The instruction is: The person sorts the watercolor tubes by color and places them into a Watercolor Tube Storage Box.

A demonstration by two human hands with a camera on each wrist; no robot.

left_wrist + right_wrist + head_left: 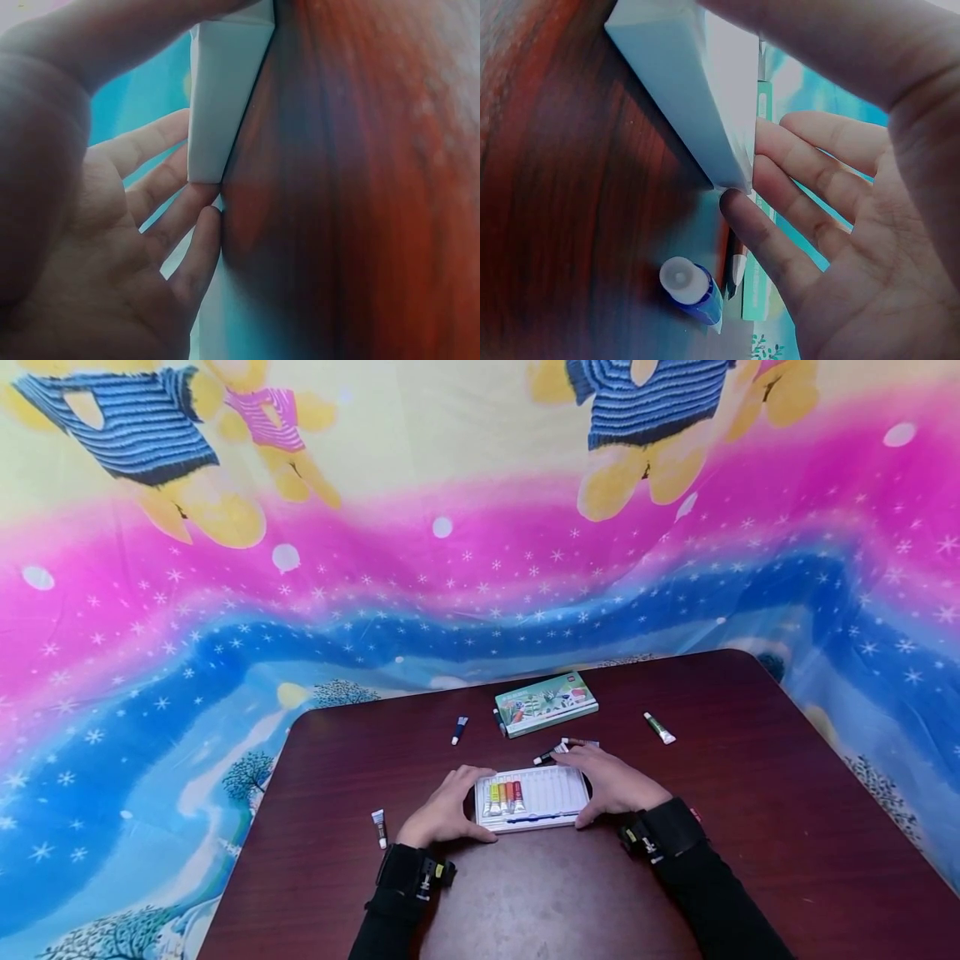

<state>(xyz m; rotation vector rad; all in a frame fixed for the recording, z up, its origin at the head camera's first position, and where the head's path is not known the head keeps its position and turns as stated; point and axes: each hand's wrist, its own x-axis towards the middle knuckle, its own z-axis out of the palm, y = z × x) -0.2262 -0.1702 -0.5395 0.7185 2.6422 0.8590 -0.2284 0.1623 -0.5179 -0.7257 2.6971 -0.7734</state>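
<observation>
The white tray (558,791) was seen on the table (562,893), at six o'clock from the green box (546,706); its short ends were grasped between thumb and fingers, by the left hand (444,812) at nine o'clock and by the right hand (618,783) at three. The tray was judged light, stiff and rather slick, and the soft paint tubes (504,795) inside liable to slide, so a gentle, level hold at both ends was thought best
</observation>
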